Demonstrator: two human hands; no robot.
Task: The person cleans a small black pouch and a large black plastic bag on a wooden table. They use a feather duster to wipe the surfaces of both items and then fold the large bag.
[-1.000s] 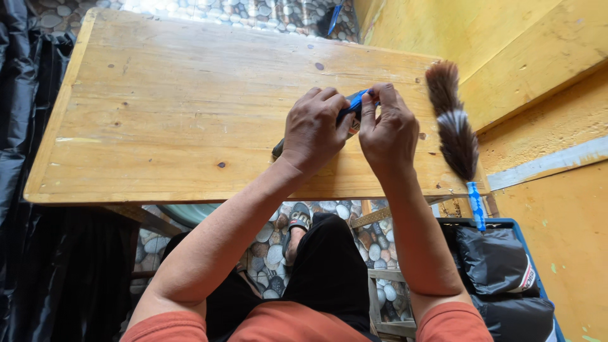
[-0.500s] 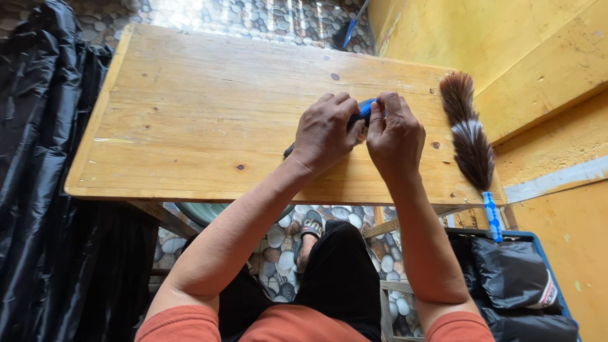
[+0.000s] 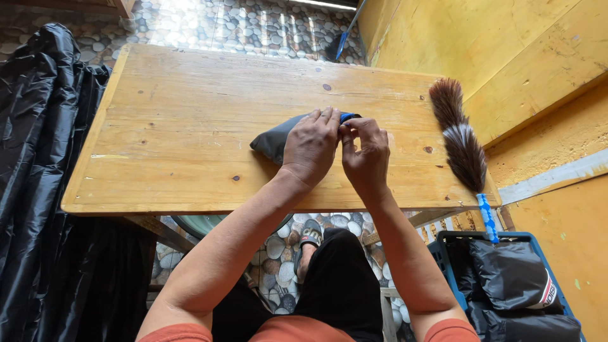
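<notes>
Pale pine plank table (image 3: 190,126) filled most of the view, long axis running 9 to 3 o'clock. Crumpled glossy black plastic sheeting (image 3: 44,190) hung along the 9 o'clock edge, down to the floor. Yellow painted wall (image 3: 506,44) ran from 12 to 4 o'clock. Pebble-pattern tiled floor (image 3: 240,25) showed at 12 o'clock and under the table at 6.

Blue plastic crate (image 3: 443,253) sat at 5 o'clock below the table edge, packed with dark grey pouches (image 3: 513,272). Brown and white feather duster with blue handle (image 3: 459,136) lay on the table at 3 o'clock, handle overhanging the near edge toward the crate, well apart from the hands.

Dark grey soft pouch with a blue end (image 3: 272,142) lay flat at table centre, body sticking out toward 9 o'clock from under the left hand. Left hand (image 3: 310,145) rested palm down on it, fingers together and nearly straight, pressing rather than gripping. Right hand (image 3: 366,152) sat just beside it at 3 o'clock, touching, fingers curled and thumb and fingertips pinched at the pouch's blue end near 12 o'clock. Exact pinch contact mostly hidden by the knuckles.

Grey sandal on a foot (image 3: 310,234) visible under the table at 6 o'clock.
</notes>
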